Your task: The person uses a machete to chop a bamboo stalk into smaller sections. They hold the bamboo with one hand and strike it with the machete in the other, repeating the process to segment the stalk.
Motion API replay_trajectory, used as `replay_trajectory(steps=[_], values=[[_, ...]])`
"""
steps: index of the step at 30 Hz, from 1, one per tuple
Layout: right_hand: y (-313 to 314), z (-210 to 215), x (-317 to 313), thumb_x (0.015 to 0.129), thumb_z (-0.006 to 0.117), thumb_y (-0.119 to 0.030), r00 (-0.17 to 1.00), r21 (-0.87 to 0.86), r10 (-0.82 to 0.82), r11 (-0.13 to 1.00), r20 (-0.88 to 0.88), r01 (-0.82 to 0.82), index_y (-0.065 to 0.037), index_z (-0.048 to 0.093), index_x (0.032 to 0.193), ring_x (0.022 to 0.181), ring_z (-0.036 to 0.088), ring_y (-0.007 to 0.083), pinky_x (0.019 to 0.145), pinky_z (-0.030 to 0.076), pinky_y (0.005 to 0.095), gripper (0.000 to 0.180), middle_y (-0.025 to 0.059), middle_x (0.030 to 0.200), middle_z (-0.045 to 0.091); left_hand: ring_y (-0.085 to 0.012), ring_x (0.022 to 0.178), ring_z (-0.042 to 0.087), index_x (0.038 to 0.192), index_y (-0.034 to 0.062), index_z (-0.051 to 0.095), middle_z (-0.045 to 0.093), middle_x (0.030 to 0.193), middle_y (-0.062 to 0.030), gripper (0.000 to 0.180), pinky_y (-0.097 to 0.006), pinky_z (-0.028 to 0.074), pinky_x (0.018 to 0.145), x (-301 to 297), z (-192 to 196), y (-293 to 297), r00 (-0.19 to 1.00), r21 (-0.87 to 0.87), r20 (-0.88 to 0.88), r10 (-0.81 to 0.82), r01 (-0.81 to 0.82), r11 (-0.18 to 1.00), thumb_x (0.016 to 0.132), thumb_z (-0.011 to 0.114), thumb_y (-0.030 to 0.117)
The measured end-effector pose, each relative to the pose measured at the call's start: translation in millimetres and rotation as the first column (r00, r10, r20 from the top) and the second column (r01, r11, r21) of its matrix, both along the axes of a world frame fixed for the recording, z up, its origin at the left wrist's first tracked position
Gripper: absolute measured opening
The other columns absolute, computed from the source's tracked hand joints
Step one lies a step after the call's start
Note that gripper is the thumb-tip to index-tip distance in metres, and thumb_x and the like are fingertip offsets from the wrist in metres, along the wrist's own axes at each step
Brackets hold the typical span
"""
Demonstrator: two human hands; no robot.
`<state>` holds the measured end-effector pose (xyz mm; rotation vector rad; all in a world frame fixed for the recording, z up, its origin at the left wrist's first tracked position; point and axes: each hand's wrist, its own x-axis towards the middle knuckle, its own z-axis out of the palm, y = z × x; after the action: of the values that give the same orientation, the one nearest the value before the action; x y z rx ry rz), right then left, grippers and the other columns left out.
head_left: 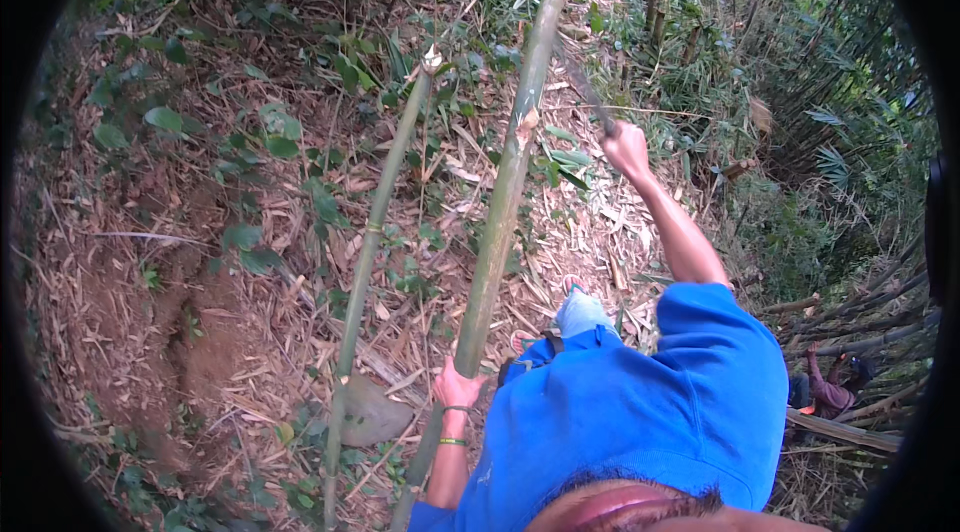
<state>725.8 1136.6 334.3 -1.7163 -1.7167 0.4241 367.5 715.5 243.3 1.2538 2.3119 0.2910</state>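
A thick green bamboo pole (497, 230) runs slantwise from the lower middle to the top of the view. My left hand (459, 387) is wrapped round its lower part, near my body. Higher up, the pole has a pale chopped notch (526, 122) in its side. Out to the right of that notch, my right hand (625, 149) grips the handle of a machete (588, 89). Its dark blade points up and left toward the pole and is blurred; whether it touches the pole I cannot tell.
Left of the pole stands a thinner bamboo stalk (372, 237) with a cut, splintered top. A grey rock (373, 412) lies by its foot. Dry leaves and leafy plants cover the sloping ground. At the far right, another person (832, 390) is among leaning bamboo poles (870, 344).
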Motion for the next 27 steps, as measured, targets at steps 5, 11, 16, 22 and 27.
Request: replay_trajectory(steps=[5, 11, 16, 22, 27], values=[[-66, 13, -35, 0.079, 0.077, -0.032, 0.895, 0.001, 0.433, 0.900, 0.110, -0.435, -0.006, 0.061, 0.075, 0.052, 0.061, 0.0231, 0.050, 0.047, 0.0391, 0.031, 0.0105, 0.058, 0.060, -0.0375, 0.096, 0.066, 0.114, 0.0090, 0.061, 0.070, 0.097, -0.0191, 0.069, -0.046, 0.051, 0.085, -16, 14, 10, 0.987, -0.043, 0.158, -0.043, 0.051, 0.998, 0.054, 0.085, 0.030], [-87, 26, -63, 0.079, 0.070, -0.028, 0.764, -0.036, 0.576, 0.804, 0.291, -0.593, -0.008, 0.054, 0.075, 0.057, 0.062, 0.0347, 0.054, 0.049, 0.0447, 0.026, 0.0120, 0.058, 0.058, -0.0366, 0.096, 0.066, 0.114, 0.0089, 0.062, 0.070, 0.099, -0.0173, 0.067, -0.043, 0.052, 0.087, -35, 18, 10, 0.964, -0.007, 0.250, -0.088, 0.093, 0.996, 0.053, 0.083, 0.028], [-60, 33, -59, 0.075, 0.059, -0.014, 0.716, -0.092, 0.518, 0.834, 0.468, -0.544, -0.007, 0.058, 0.069, 0.045, 0.060, 0.0223, 0.046, 0.050, 0.0421, 0.009, 0.0079, 0.052, 0.057, -0.0362, 0.097, 0.066, 0.113, 0.0081, 0.062, 0.070, 0.100, -0.0181, 0.065, -0.042, 0.052, 0.086, -40, 27, 12, 0.951, 0.007, 0.296, -0.092, 0.094, 0.996, 0.053, 0.082, 0.025], [-56, 68, -75, 0.070, 0.062, -0.013, 0.792, 0.191, 0.513, 0.785, 0.332, -0.589, -0.009, 0.054, 0.059, 0.042, 0.057, 0.0179, 0.048, 0.050, 0.0355, 0.013, 0.0036, 0.048, 0.054, -0.0378, 0.097, 0.066, 0.115, 0.0078, 0.061, 0.070, 0.100, -0.0192, 0.069, -0.045, 0.052, 0.087, -40, 14, 6, 0.971, -0.055, 0.220, -0.096, 0.110, 0.992, 0.053, 0.084, 0.027], [-8, 29, -49, 0.068, 0.067, -0.022, 0.681, 0.129, 0.444, 0.777, 0.582, -0.617, -0.008, 0.060, 0.067, 0.052, 0.062, 0.0307, 0.052, 0.051, 0.0415, 0.015, 0.0122, 0.055, 0.059, -0.0387, 0.098, 0.065, 0.115, 0.0064, 0.060, 0.069, 0.100, -0.0207, 0.068, -0.045, 0.052, 0.087, -32, 9, 11, 0.962, -0.057, 0.258, -0.084, 0.102, 0.993, 0.054, 0.084, 0.027]])
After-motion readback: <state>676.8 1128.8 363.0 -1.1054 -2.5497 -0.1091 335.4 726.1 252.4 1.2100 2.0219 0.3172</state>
